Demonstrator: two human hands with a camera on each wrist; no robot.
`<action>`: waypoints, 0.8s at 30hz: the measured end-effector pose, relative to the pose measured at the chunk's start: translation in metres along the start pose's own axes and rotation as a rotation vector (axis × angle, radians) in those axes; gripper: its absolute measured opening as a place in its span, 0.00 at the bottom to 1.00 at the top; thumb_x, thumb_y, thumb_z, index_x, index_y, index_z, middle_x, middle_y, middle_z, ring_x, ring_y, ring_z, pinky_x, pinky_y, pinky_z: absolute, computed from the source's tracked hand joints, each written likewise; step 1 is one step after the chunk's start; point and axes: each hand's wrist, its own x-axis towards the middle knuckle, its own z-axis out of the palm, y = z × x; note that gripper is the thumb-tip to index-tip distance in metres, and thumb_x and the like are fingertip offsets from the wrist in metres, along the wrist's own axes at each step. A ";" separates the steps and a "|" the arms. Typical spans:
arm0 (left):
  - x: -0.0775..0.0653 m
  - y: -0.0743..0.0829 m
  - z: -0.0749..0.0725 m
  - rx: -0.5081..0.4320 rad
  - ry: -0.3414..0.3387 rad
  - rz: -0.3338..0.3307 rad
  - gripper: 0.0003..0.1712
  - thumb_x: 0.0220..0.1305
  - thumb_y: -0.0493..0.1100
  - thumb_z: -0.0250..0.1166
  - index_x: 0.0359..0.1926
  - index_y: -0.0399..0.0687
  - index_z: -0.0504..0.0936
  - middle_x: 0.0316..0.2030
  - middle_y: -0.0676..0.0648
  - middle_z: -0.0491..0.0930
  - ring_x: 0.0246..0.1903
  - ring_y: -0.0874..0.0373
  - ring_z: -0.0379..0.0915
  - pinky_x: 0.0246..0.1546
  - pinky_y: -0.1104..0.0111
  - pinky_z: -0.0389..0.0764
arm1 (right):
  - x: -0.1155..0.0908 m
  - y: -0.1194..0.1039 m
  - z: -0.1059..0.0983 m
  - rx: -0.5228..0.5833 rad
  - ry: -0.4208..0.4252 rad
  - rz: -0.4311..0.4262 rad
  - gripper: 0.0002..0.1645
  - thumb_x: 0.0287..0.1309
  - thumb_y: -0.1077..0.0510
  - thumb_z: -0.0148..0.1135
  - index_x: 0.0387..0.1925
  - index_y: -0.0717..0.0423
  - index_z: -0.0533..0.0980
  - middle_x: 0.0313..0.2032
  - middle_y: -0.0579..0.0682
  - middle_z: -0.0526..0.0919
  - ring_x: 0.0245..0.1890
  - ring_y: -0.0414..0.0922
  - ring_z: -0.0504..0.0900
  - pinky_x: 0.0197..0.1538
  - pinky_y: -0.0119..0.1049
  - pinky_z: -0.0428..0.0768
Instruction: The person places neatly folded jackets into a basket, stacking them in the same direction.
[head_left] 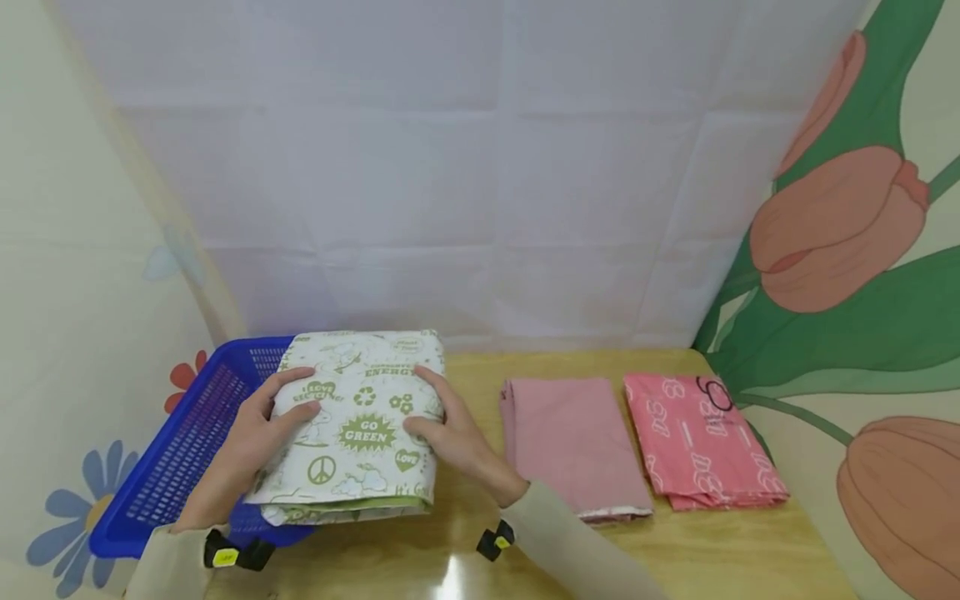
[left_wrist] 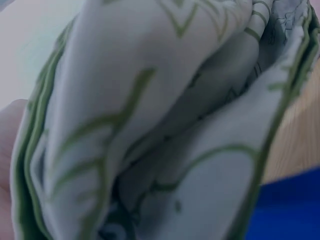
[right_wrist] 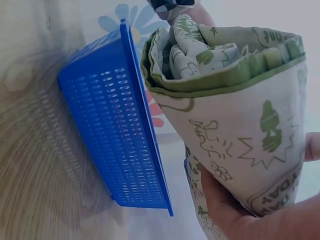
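A thick folded white cloth [head_left: 367,433] with green print and green edging is held up between both hands in the head view. My left hand [head_left: 255,433] grips its left side, thumb on the front face. On the right side, my right hand [head_left: 461,437] grips it with the thumb also on the front. The left wrist view shows the loose layers of the cloth [left_wrist: 200,170] from close by, blurred. In the right wrist view, the right hand [right_wrist: 240,220] holds the cloth [right_wrist: 230,120], whose rolled inner layers show at the end. Some fingers are hidden behind it.
A blue perforated plastic basket [head_left: 161,454] stands at the left, partly behind the cloth and left arm. Folded on the wooden table [head_left: 480,367] to the right lie a dusty pink cloth [head_left: 573,442] and a brighter pink patterned cloth [head_left: 701,450]. A pale sheet [head_left: 480,167] hangs behind.
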 end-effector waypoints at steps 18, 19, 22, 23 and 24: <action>0.017 -0.013 -0.048 0.147 -0.022 -0.030 0.35 0.81 0.55 0.60 0.82 0.57 0.63 0.72 0.29 0.64 0.31 0.61 0.84 0.30 0.66 0.85 | 0.030 0.007 0.030 -0.028 -0.065 -0.011 0.49 0.70 0.52 0.65 0.85 0.34 0.53 0.69 0.52 0.73 0.47 0.39 0.86 0.51 0.36 0.87; 0.017 -0.014 -0.052 0.149 -0.021 -0.034 0.35 0.81 0.54 0.60 0.82 0.58 0.63 0.73 0.29 0.63 0.31 0.61 0.84 0.30 0.66 0.85 | 0.032 0.006 0.032 -0.028 -0.073 -0.010 0.49 0.70 0.52 0.65 0.85 0.34 0.53 0.69 0.52 0.73 0.47 0.38 0.86 0.51 0.36 0.86; 0.017 -0.017 -0.062 0.159 -0.019 -0.044 0.33 0.82 0.53 0.58 0.81 0.59 0.64 0.74 0.29 0.60 0.30 0.60 0.84 0.30 0.67 0.85 | 0.038 0.006 0.040 -0.022 -0.095 -0.006 0.50 0.70 0.53 0.65 0.85 0.36 0.53 0.67 0.51 0.75 0.47 0.37 0.86 0.52 0.35 0.86; 0.016 -0.019 -0.065 0.161 -0.017 -0.046 0.32 0.82 0.52 0.57 0.81 0.60 0.64 0.74 0.29 0.60 0.30 0.60 0.84 0.30 0.67 0.85 | 0.039 0.006 0.042 -0.023 -0.100 -0.004 0.50 0.69 0.54 0.65 0.85 0.37 0.53 0.67 0.52 0.75 0.46 0.37 0.86 0.52 0.34 0.86; 0.015 -0.020 -0.068 0.161 -0.017 -0.050 0.31 0.82 0.52 0.57 0.81 0.61 0.65 0.73 0.29 0.60 0.30 0.60 0.84 0.31 0.67 0.85 | 0.040 0.006 0.045 -0.026 -0.103 -0.003 0.50 0.69 0.55 0.65 0.85 0.37 0.53 0.67 0.51 0.75 0.46 0.36 0.86 0.52 0.33 0.86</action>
